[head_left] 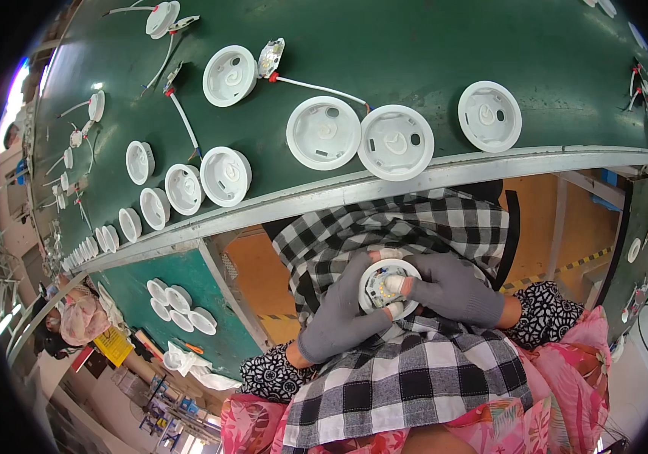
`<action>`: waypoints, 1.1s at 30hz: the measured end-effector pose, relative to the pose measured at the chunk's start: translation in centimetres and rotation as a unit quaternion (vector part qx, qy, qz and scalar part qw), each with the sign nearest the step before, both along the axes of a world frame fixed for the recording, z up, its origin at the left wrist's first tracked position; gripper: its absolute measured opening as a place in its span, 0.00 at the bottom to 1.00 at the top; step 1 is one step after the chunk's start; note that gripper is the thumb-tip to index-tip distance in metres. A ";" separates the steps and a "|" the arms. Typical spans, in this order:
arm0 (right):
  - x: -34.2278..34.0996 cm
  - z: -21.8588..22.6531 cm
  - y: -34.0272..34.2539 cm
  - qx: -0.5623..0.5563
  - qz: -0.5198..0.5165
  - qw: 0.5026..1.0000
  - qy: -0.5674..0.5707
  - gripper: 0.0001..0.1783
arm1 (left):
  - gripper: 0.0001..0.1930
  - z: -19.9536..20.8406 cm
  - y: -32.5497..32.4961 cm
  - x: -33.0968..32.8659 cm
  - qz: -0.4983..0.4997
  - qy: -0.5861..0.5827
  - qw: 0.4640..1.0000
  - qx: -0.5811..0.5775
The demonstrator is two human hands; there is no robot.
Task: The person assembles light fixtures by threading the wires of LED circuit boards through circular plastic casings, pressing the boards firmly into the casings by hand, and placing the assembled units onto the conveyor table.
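Over my lap I hold a round white downlight housing [367, 288], its open face turned up. A circuit board [379, 288] with small yellow chips lies inside it. My left hand [344, 304], in a grey glove with pale coverings on the fingertips, is closed around the housing's left and lower rim. From the right side my right hand [445, 289], gloved the same way, grips the rim, its thumb pressing on the board. The fingers under the housing are hidden.
Ahead runs a green conveyor belt [414, 53] edged by a metal rail [309, 191]. White housings [398, 142] stand along it, some beside boards [271, 58] on white wires. At left, several white cups [180, 297] sit on a green side table [127, 280] near orange-handled scissors [191, 348].
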State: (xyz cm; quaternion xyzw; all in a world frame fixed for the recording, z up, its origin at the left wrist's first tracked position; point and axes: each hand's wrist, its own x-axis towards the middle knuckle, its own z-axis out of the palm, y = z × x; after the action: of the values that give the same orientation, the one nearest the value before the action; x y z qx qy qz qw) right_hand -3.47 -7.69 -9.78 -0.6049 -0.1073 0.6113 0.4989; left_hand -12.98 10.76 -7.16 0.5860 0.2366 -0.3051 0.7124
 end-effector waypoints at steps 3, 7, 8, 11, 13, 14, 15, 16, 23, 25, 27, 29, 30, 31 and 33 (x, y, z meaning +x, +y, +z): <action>-1.1 -0.5 -0.5 0.015 -0.024 0.999 -0.034 0.22 | 0.37 -0.7 0.2 -0.3 -0.032 -0.080 0.996 0.001; -1.4 -1.0 -0.8 0.017 -0.064 0.996 -0.065 0.23 | 0.33 -0.3 0.7 -0.1 -0.098 -0.199 0.970 0.101; -1.4 -1.0 -0.7 0.017 -0.064 0.996 -0.064 0.23 | 0.32 -0.4 0.6 -0.7 -0.110 -0.221 0.954 0.172; -1.4 -0.4 -0.7 0.023 -0.078 0.994 -0.072 0.25 | 0.29 0.5 -0.2 -1.1 -0.069 -0.175 0.965 0.182; -1.5 0.0 -0.6 0.005 -0.052 0.994 -0.093 0.27 | 0.27 0.7 -0.7 -1.0 -0.016 -0.107 0.987 0.120; -1.7 -0.1 -0.7 0.005 -0.051 0.994 -0.092 0.27 | 0.26 0.6 -0.8 -1.0 -0.006 -0.101 0.988 0.120; -2.0 -0.3 -0.7 0.018 -0.059 0.993 -0.101 0.28 | 0.24 0.4 -0.9 -0.9 0.004 -0.095 0.988 0.120; -2.2 -0.5 -0.7 0.031 -0.067 0.991 -0.108 0.28 | 0.24 0.2 -1.2 -1.1 0.004 -0.093 0.988 0.121; -2.5 -0.5 -0.7 0.034 -0.063 0.990 -0.124 0.28 | 0.20 -0.1 -1.8 -1.3 0.098 -0.033 0.994 0.043; -2.6 -0.3 -0.7 0.021 -0.058 0.990 -0.126 0.28 | 0.20 -0.2 -1.8 -1.3 0.107 -0.023 0.994 0.031; -3.1 -0.8 -1.1 0.019 -0.050 0.991 -0.121 0.28 | 0.20 0.0 -1.7 -1.2 0.090 -0.042 0.994 0.041; -4.0 -1.8 -1.6 0.016 -0.043 0.992 -0.117 0.28 | 0.20 0.0 -1.6 -1.2 0.083 -0.037 0.995 0.040; -4.7 -2.5 -2.0 0.006 -0.035 0.989 -0.142 0.28 | 0.19 0.0 -1.6 -1.2 0.076 -0.034 0.996 0.038; -4.8 -2.6 -1.8 -0.002 -0.026 0.986 -0.165 0.28 | 0.19 -0.1 -1.6 -1.3 0.076 -0.033 0.996 0.039; -3.6 -2.2 -1.7 0.009 -0.005 0.993 -0.120 0.27 | 0.19 -0.2 -1.7 -1.6 0.091 -0.014 0.995 0.040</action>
State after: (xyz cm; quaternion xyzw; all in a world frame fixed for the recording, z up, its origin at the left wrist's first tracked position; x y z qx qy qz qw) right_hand -7.09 -9.41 -11.96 -0.6699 -0.1684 0.5310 0.4907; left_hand -14.61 9.02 -7.32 0.5947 0.2911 -0.2211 0.7160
